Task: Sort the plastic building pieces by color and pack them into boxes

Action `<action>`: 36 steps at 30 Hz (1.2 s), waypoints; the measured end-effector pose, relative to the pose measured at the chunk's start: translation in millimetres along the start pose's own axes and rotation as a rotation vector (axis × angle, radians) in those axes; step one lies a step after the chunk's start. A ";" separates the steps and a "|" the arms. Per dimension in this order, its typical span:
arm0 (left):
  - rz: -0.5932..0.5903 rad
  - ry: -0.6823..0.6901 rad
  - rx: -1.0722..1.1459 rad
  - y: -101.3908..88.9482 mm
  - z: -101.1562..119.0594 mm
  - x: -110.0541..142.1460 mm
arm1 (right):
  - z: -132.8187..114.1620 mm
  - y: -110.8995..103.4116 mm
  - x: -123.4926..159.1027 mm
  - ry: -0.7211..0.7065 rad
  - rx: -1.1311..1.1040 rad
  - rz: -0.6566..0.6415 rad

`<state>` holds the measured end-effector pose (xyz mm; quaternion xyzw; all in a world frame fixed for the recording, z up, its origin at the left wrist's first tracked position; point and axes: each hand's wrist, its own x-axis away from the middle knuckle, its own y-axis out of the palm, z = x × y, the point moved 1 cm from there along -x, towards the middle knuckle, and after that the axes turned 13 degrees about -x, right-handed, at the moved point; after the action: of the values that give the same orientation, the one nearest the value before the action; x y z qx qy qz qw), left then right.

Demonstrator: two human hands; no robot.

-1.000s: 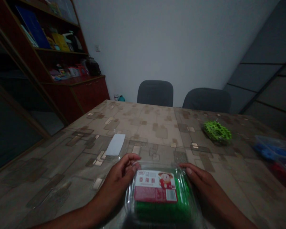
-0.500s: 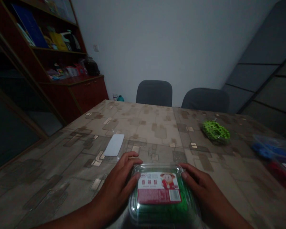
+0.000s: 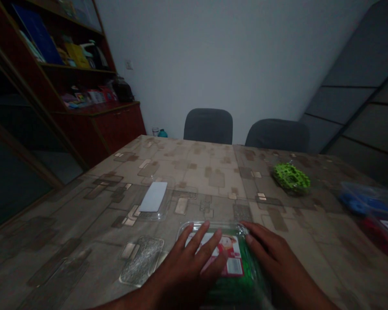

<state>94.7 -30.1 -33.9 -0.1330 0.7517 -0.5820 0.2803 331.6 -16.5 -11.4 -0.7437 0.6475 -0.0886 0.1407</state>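
A clear plastic food container (image 3: 236,286) with green contents stands on the table close to me, its lid carrying a white and red label. My left hand (image 3: 194,262) lies across the lid, fingers stretched and spread, and covers much of the label. Around the right side and far right corner of the container my right hand (image 3: 274,254) is closed, thumb at the lid's edge. What the green contents are cannot be made out well through the plastic.
On the patterned table (image 3: 210,159), a white card-like rectangle (image 3: 153,196) lies on clear plastic ahead to the left. A bright green openwork bundle (image 3: 291,177) sits at right, beside a clear tub (image 3: 371,206) with blue and red contents. Two grey chairs (image 3: 208,125) stand beyond.
My left hand has moved from the container's left side onto the top of its lid, now hiding much of the label. My right hand stays at the right side.
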 end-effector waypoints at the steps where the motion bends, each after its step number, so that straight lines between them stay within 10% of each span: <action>1: -0.007 0.015 -0.003 -1.9 -0.4 0.4 | -0.2 -0.1 -0.4 -0.012 0.014 -0.004; 26: 0.340 0.073 -0.195 0.6 14.4 6.5 | 9.5 3.0 5.3 0.304 -0.507 -0.041; 36: 0.130 0.037 0.176 9.3 -9.4 32.1 | 5.3 5.4 -1.9 0.248 -0.454 -0.010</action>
<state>64.5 -36.9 -49.7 -0.0482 0.7096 -0.6289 0.3141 327.9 -14.8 -18.1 -0.7429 0.6594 -0.0321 -0.1109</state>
